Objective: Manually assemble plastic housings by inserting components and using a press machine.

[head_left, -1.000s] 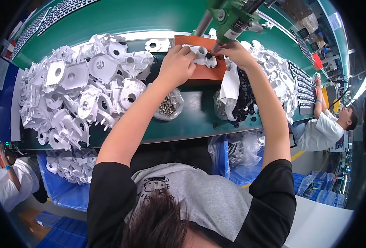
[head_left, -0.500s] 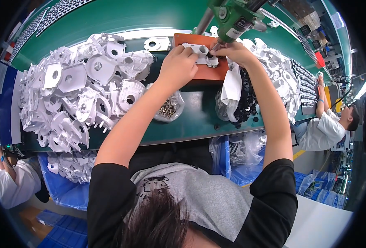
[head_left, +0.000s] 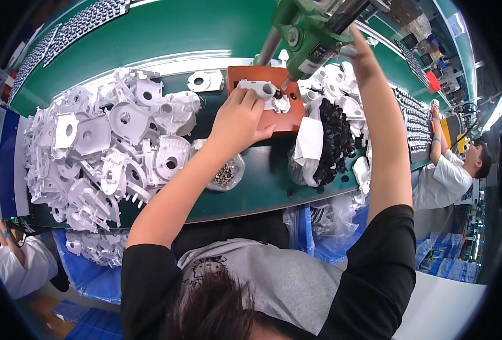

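Left hand: one left hand (head_left: 240,120), fingers bent over the near-left end of the white part, thumb stuck out to the side over the orange block; I cannot tell if it grips or just presses.
Right hand: one right hand (head_left: 360,48), lifted up beside the green press and partly hidden by it; I cannot tell if it is closed or holding anything.
White part: one white plastic part with a round tube (head_left: 268,90), lying on the orange block, partly covered by the left hand.
Black piece: one small round black piece (head_left: 278,95), beside the tube.
Block: one flat orange block (head_left: 283,120), on the green worktop (head_left: 268,170).
In the way: one big green metal press (head_left: 310,42), its head leaning over the block, its thin tip near the black piece.
Lone part: one flat white plastic plate with a round hole (head_left: 208,81), left of the block.
Bag: one clear plastic bag of small metal bits (head_left: 226,175), near the left forearm.
Sheet: one folded white sheet (head_left: 308,141), beside one heap of small black round caps (head_left: 336,133).
White heaps: two, a big left heap of white plastic parts (head_left: 101,141) and a right heap of white plastic parts (head_left: 329,84); too many to count.
Other people: two, one person on the right (head_left: 449,178), one person on the left (head_left: 29,263).
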The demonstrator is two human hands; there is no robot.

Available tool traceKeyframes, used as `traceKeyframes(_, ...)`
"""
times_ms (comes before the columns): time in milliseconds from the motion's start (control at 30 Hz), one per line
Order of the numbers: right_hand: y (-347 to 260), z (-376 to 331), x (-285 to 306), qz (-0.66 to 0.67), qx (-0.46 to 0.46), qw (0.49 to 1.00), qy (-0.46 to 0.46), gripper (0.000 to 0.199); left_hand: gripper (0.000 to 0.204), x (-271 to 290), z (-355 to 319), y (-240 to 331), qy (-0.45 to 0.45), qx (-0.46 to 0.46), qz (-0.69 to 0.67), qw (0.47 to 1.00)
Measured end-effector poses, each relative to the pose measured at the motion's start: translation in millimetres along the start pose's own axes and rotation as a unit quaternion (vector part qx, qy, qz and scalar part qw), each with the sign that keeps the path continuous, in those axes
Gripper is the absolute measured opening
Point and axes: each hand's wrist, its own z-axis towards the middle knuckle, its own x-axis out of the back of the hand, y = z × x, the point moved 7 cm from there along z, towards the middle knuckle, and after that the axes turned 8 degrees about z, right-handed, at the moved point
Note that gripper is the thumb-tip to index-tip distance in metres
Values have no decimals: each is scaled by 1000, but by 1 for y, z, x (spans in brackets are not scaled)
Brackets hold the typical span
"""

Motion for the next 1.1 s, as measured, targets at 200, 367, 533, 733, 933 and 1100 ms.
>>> traceKeyframes(200,-171,23,24,-83,172,979,77,37,44,1,5,7,13,-8,2,1000)
traceKeyframes(367,-210,-45,-90,-134,267,945,133,47,43,-2,10,9,-3,-13,23,1000)
traceKeyframes(533,-55,-240,-113,-15,327,945,1,32,46,1,1,-2,-17,4,42,999)
traceKeyframes(733,-66,-248,-127,-341,350,872,23,43,48,-1,7,7,-19,0,55,998)
traceKeyframes(933,-155,-93,-139,-73,374,889,255,39,60,6,10,9,-25,27,64,997)
traceKeyframes(1100,-115,42,-44,-71,200,962,171,36,53,-27,36,-5,-118,51,38,991)
